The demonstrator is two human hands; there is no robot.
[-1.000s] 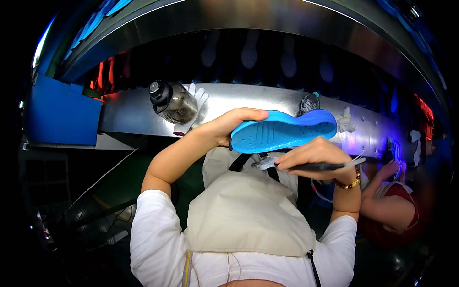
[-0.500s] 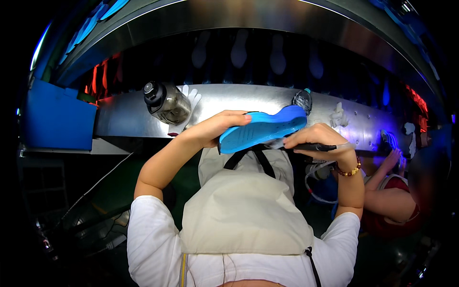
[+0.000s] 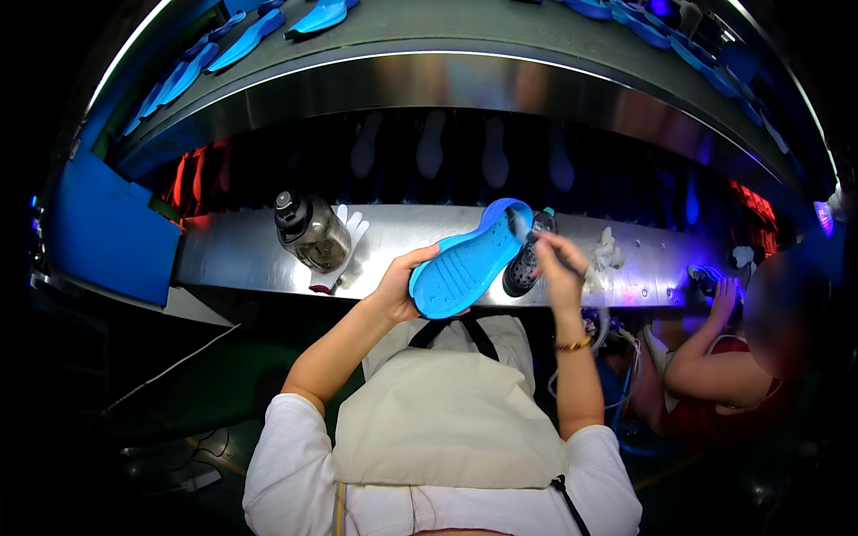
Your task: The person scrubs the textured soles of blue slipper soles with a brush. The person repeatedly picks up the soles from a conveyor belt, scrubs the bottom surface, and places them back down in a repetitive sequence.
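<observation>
A blue shoe sole [image 3: 460, 272] is tilted up in my left hand [image 3: 400, 284], its hollow, ribbed inside facing me. My left fingers grip its lower left edge, thumb on the rim. In my right hand [image 3: 561, 266] is a brush [image 3: 522, 225] with a dark handle, slightly blurred. Its pale bristles lie at the inside of the sole's upper right end. Just behind the sole, a dark speckled oval object [image 3: 518, 275] with a teal tip rests on the metal ledge, partly covered by the sole and my right hand.
On the metal ledge [image 3: 411, 223] stand a dark translucent bottle [image 3: 315, 239] and a white glove [image 3: 356, 228]; crumpled white scraps [image 3: 608, 250] lie right. Beyond, a conveyor [image 3: 465, 31] carries blue soles [image 3: 246, 43]. At right sits a co-worker [image 3: 715, 375] in red. A blue box [image 3: 112, 232] stands left.
The sole has turned more upright, its inside now more open to view. My right hand and the brush have risen to its upper end. The whole view has shifted, showing more of the conveyor.
</observation>
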